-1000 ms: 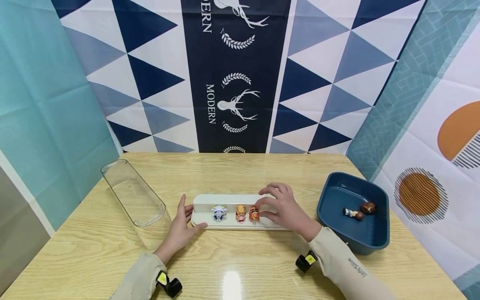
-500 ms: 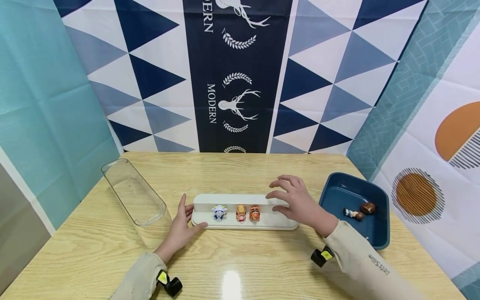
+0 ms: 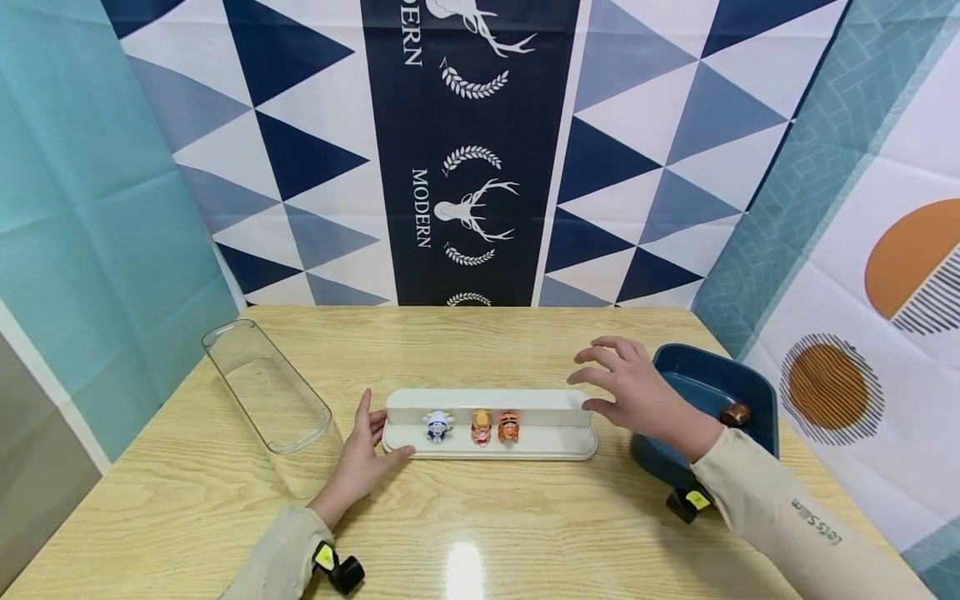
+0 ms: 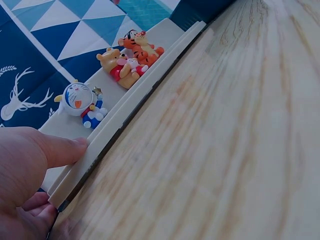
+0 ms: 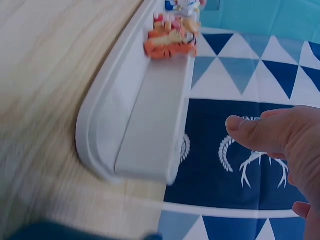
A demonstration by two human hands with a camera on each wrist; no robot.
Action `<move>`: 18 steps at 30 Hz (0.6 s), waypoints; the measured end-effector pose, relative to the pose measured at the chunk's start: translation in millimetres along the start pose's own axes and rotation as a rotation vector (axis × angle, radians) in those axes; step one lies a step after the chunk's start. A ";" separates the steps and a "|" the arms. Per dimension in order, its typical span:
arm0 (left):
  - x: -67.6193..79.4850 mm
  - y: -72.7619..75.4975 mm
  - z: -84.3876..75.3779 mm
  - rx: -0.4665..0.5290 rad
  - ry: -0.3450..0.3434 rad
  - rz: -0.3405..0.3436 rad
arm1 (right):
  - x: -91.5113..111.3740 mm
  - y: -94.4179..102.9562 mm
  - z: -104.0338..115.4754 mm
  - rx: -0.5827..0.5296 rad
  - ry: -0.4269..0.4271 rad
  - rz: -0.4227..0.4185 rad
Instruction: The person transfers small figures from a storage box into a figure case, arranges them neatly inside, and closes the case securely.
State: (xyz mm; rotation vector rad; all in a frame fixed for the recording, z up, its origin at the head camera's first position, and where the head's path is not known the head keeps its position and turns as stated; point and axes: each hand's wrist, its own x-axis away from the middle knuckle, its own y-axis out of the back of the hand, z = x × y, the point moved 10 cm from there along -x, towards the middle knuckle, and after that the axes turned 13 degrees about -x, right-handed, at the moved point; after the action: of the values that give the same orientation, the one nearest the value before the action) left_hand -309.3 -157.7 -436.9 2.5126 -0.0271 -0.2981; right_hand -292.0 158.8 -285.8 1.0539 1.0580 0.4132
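My left hand (image 3: 358,467) holds the left end of a white stepped display stand (image 3: 555,443), its thumb on the lower step and its other fingers at the end. On that step sit three small figurines: a blue-and-white cat figurine (image 3: 438,426), a yellow bear figurine (image 3: 482,427) hugging a pink one, and an orange tiger figurine (image 3: 508,426) right beside the bear. The left wrist view shows the bear figurine (image 4: 117,69) in a red shirt. Past the stand's right end hovers my right hand (image 3: 647,396), holding nothing, fingers spread and bent loosely.
A dark blue bin (image 3: 765,400) stands at the right, partly behind my right forearm, with a brown figurine (image 3: 736,414) inside. To the left lies a long clear plastic cover (image 3: 281,392). A patterned cloth (image 3: 465,150) hangs behind the wooden table (image 3: 420,533).
My right hand has drawn away from the tiger figurine, moving right to the bin, and its arm now covers part of it. My left hand and the figurines stay put.
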 end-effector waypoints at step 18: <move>0.1 0.0 0.3 -0.008 0.004 -0.002 | 24.7 35.7 -37.4 0.141 0.006 0.027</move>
State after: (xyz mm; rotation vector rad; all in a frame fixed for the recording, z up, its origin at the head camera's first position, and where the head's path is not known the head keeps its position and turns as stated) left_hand -309.3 -157.9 -437.2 2.5051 -0.0225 -0.2938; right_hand -305.7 212.4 -271.1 1.1940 1.0918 0.3680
